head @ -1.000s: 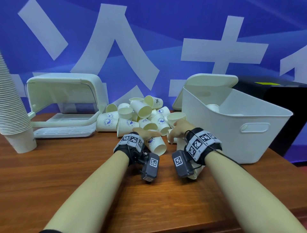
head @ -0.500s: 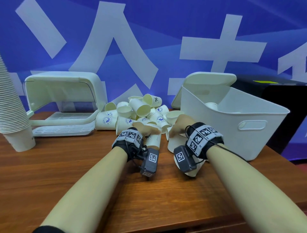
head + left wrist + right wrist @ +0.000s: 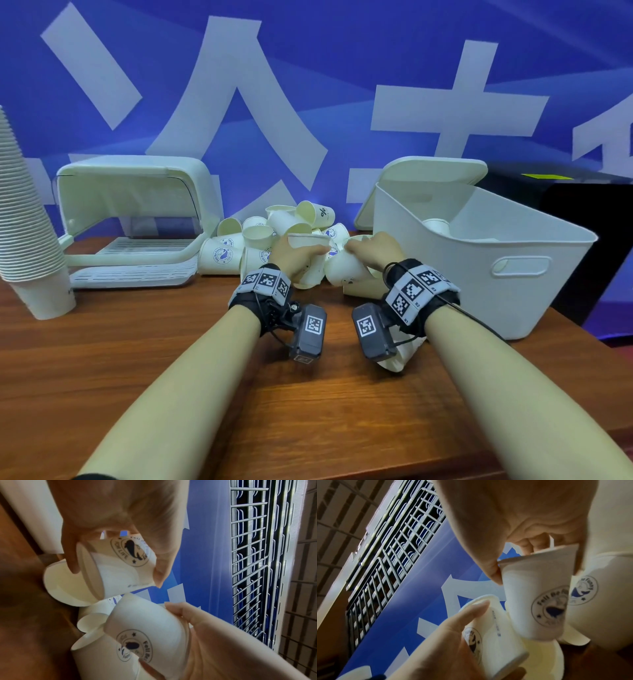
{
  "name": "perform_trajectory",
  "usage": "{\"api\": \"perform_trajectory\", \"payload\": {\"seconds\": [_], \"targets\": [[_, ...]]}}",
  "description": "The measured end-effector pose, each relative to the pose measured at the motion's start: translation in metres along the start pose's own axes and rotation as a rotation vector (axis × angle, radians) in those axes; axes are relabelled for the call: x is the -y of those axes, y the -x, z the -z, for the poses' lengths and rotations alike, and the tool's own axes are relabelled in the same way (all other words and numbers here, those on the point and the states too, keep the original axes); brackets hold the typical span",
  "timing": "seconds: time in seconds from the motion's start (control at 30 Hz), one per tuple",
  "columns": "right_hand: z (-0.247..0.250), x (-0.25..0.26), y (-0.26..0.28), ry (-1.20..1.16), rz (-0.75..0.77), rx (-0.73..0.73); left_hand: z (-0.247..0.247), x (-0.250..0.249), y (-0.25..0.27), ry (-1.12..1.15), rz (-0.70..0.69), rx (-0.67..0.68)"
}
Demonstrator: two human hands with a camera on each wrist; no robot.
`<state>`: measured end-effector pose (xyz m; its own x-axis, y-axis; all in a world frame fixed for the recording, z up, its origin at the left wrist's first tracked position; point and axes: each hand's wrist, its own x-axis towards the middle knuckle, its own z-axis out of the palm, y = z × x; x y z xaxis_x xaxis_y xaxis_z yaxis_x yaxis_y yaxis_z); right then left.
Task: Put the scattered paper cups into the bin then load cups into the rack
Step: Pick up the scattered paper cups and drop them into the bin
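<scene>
Our left hand curled round one paper cup, our right hand gripping another cup, both at frame centre before the cup pile, bin right, rack left.

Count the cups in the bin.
1: a cup shows near the back of the bin. The front wall may hide more.
</scene>
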<state>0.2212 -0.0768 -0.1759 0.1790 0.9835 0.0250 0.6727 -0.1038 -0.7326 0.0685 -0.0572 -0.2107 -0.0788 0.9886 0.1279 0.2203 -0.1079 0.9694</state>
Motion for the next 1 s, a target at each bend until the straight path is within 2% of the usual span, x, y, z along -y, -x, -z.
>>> {"api": "perform_trajectory", "payload": {"seconds": [0.3,0.43,0.6,0.87,1.0], "targets": [[0.005,0.021,0.002,-0.268,0.019,-0.096,0.002,-0.024,-0.007,0.259,0.04,-0.068],[0.01,0.035,0.008,-0.429,0.059,-0.084,-0.002,-0.041,-0.014,0.222,-0.009,-0.108],[0.022,0.047,0.009,-0.431,0.188,-0.195,-0.008,-0.063,-0.015,0.201,-0.108,-0.144],[0.056,0.048,0.0,-0.435,0.231,-0.349,-0.024,-0.092,-0.011,0.234,-0.219,-0.095],[0.076,0.043,-0.002,-0.473,0.209,-0.444,-0.04,-0.106,-0.009,0.214,-0.21,-0.047]]}}
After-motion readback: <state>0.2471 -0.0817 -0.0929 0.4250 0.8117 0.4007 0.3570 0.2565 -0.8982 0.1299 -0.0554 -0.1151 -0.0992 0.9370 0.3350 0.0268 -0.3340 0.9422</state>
